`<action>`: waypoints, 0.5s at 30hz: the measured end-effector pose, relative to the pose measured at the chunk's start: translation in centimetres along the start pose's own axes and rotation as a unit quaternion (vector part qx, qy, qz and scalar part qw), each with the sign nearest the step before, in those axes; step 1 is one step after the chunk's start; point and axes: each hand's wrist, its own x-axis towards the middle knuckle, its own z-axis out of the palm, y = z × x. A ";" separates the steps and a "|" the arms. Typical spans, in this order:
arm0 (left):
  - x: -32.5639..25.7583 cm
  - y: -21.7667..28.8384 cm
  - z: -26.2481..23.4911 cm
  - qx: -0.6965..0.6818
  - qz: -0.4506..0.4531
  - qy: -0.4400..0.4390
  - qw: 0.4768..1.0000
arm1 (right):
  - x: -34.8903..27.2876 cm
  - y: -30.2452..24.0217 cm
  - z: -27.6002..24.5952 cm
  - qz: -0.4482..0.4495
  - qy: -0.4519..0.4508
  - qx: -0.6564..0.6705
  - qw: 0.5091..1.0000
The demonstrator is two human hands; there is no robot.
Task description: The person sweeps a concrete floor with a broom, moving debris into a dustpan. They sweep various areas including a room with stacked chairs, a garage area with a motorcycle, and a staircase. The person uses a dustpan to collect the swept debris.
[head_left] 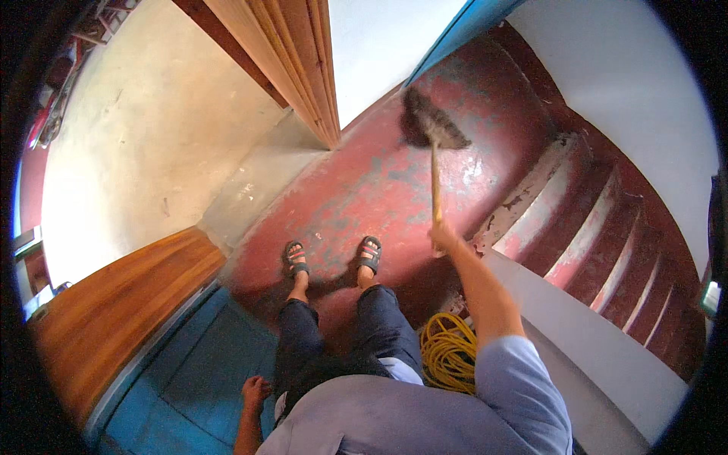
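A person's right hand (442,237) closes around a broom (433,144) whose bristles rest on the worn red landing (364,189), left hand (255,392) hanging empty; a backward step could snag the coiled yellow cord (449,350).

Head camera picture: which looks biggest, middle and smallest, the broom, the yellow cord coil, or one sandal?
1. Broom, longest by far.
2. Yellow cord coil, though it lies nearer the camera.
3. Sandal, smallest.

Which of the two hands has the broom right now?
The right hand, stretched forward and closed around the broom handle's lower end. The left hand hangs empty at the person's side, above the blue door panel.
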 end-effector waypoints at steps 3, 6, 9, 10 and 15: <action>-0.9 1.6 1.9 0.052 0.015 -0.005 0.999 | -9.8 0.3 4.2 -0.182 -0.063 -0.225 0.955; 1.1 2.8 3.5 -0.007 0.049 -0.027 0.998 | -17.1 -0.9 3.0 0.013 -0.129 0.036 0.991; 1.3 5.7 4.1 -0.037 0.066 -0.029 0.997 | -22.1 -0.2 1.5 0.017 -0.168 0.037 0.985; 1.2 6.3 4.1 -0.038 0.071 -0.032 0.996 | -23.4 0.5 1.4 0.007 -0.170 0.035 0.985; 2.4 6.7 2.3 -0.011 0.057 -0.030 0.998 | -29.5 0.0 0.4 0.041 -0.135 0.093 0.986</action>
